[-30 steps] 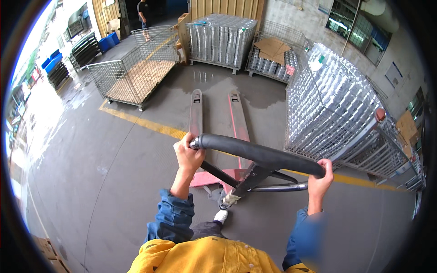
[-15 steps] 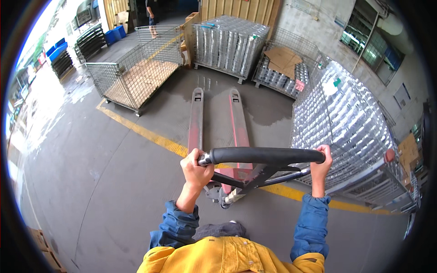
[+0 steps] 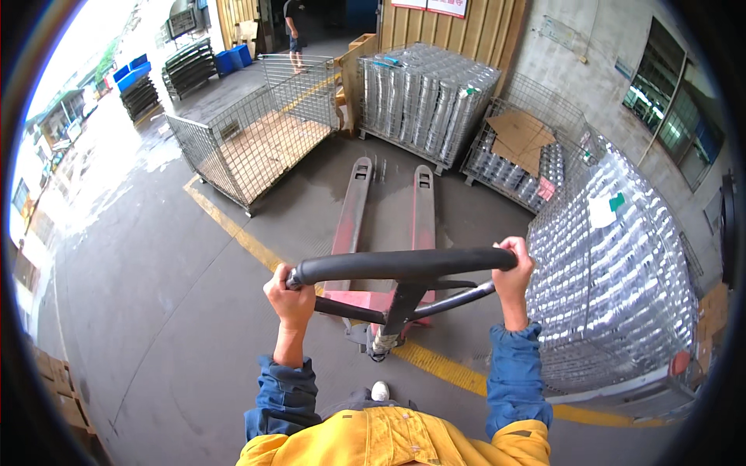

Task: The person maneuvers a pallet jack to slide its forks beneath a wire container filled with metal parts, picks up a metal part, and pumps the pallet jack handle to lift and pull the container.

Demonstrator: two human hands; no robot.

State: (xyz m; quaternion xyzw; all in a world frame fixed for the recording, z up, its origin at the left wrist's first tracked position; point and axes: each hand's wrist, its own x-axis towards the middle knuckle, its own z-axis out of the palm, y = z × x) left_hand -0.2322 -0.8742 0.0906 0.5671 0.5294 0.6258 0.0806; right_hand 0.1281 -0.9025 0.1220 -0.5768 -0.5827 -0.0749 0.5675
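Both my hands grip the black loop handle (image 3: 404, 266) of a pallet jack. My left hand (image 3: 289, 299) is closed round its left end, where some bare metal shows. At the right end my right hand (image 3: 514, 272) wraps the bar, thumb side up. Beyond the handle, the two worn red and grey forks (image 3: 423, 210) of the pallet jack lie low over the floor, pointing away from me with no load on them. Its red base (image 3: 357, 299) shows beneath the handle.
An open wire cage (image 3: 256, 151) with a wooden floor stands ahead left. Ahead is a cage of stacked shiny cans (image 3: 423, 97); another cage holds cardboard (image 3: 519, 140). A large cage of silvery cans (image 3: 614, 264) stands close right. A yellow line (image 3: 443, 369) crosses the floor. A person (image 3: 295, 35) stands far off.
The handle and both hands have shifted left in the picture, while the forks and cages sit farther right. The handle has swung relative to the forks. Both hands keep their grip.
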